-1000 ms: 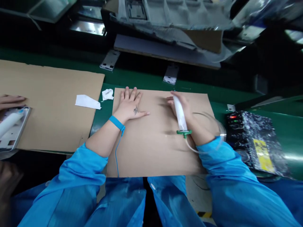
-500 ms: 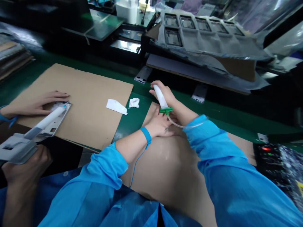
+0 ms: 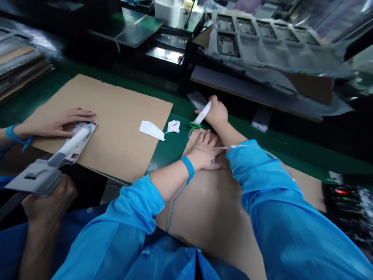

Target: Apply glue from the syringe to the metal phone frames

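Head view, items logged:
- Right hand (image 3: 217, 113): closed narrow around a white syringe (image 3: 202, 112), held over a green bench mat (image 3: 171, 151).
- Green collar (image 3: 194, 125): fixed to the syringe's lower end, just beyond the left hand.
- Clear tube (image 3: 247, 146): looped from the collar across the right sleeve (image 3: 262, 171).
- Left hand (image 3: 205, 149): open, empty, laid on a cardboard sheet (image 3: 204, 206).
- Blue wrist strap (image 3: 188, 166): worn on the left wrist, with a thin cord.
- Paper scrap (image 3: 151, 130), crumpled tissue (image 3: 174, 126): lying on the mat, near the collar.
- Metal frame (image 3: 198, 100): placed just past the right hand.
- Co-worker's hands: one (image 3: 55, 126) spread on a second cardboard sheet (image 3: 122, 105); one (image 3: 49, 198) gripping a grey dispenser (image 3: 37, 179) over an open metal frame (image 3: 90, 126).
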The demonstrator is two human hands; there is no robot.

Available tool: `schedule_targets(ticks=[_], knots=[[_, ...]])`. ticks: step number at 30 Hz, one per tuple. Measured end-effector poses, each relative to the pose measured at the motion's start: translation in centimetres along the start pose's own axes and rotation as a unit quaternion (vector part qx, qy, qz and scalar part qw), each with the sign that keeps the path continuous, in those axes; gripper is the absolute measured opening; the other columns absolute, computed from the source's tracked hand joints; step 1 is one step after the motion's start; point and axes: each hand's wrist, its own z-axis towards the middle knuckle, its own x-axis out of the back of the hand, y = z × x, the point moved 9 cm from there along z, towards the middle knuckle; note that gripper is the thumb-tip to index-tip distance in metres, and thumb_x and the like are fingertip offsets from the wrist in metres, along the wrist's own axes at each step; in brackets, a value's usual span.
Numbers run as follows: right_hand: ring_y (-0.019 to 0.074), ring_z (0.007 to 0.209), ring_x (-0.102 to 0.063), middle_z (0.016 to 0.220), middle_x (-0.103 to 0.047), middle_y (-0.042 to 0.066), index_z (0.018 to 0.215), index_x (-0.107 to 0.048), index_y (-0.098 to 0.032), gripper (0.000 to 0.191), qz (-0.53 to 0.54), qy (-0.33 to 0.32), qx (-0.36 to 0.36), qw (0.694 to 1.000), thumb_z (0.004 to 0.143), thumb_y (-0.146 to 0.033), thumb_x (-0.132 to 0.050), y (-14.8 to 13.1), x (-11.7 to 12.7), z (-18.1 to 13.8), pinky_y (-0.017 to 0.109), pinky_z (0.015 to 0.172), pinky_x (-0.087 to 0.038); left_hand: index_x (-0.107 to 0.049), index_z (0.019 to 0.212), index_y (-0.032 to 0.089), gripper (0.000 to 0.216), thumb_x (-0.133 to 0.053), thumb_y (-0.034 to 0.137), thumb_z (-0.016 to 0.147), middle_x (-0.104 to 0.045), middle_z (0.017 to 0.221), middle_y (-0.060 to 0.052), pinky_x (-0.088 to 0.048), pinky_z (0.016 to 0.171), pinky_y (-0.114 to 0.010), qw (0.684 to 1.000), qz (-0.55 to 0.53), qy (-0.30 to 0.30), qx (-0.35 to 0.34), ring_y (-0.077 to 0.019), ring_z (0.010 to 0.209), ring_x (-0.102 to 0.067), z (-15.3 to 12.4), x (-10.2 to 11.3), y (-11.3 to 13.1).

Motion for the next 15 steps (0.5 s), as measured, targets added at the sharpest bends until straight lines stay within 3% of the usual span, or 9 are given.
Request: schedule_targets(ticks=[4,7,10,12,15], knots=[[0.0464,0.122,-0.076,0.131,-0.079,0.028,0.150,-0.061,-0.012,0.076,0.030,0.000,-0.010,1.000,0.085,-0.039,-0.090,4.1,1.5,-0.7,0.059,0.109,-0.060,-0.061,0.171,0.032,0.088,-0.077,0.078,0.097,-0.033,0.190,-0.019,-0.013,0.144,-0.073,1.000,0.014,-0.003,0.002,-0.0559,0.176,-0.025,0.1,0.0,-0.4],[0.0432,0.108,-0.078,0.117,-0.080,0.022,0.142,-0.063,-0.016,0.073,0.047,0.019,-0.017,0.999,0.086,-0.057,-0.085,8.2,3.5,-2.3,0.059,0.101,-0.062,-0.058,0.173,0.033,0.086,-0.072,0.078,0.100,-0.038,0.188,-0.017,-0.012,0.144,-0.073,1.000,0.024,-0.013,0.002,-0.0559,0.177,-0.023,0.2,-0.2,-0.5],[0.0326,0.082,-0.074,0.089,-0.077,0.009,0.126,-0.063,-0.025,0.069,0.091,0.064,0.008,0.994,0.084,-0.077,-0.080,12.4,6.5,-5.7,0.049,0.083,-0.063,-0.058,0.173,0.034,0.086,-0.072,0.078,0.100,-0.035,0.190,-0.012,-0.012,0.145,-0.072,0.999,0.034,-0.007,0.005,-0.0556,0.178,-0.017,0.1,0.2,-0.7],[0.0257,0.071,-0.069,0.085,-0.075,0.004,0.120,-0.060,-0.029,0.069,0.127,0.096,0.052,0.986,0.082,-0.083,-0.079,14.4,8.8,-9.1,0.042,0.071,-0.061,-0.059,0.171,0.029,0.084,-0.075,0.071,0.101,-0.036,0.190,-0.012,-0.018,0.145,-0.067,0.999,0.043,0.003,0.017,-0.0515,0.178,-0.022,0.1,0.9,-1.2],[0.0268,0.071,-0.073,0.092,-0.078,0.006,0.119,-0.057,-0.028,0.073,0.123,0.092,0.097,0.983,0.081,-0.086,-0.077,16.0,10.7,-14.7,0.043,0.068,-0.062,-0.065,0.157,0.009,0.059,-0.067,0.038,0.105,-0.058,0.173,-0.023,-0.032,0.140,-0.060,0.994,0.063,0.047,0.074,-0.0458,0.169,-0.043,0.0,3.0,-2.9]])
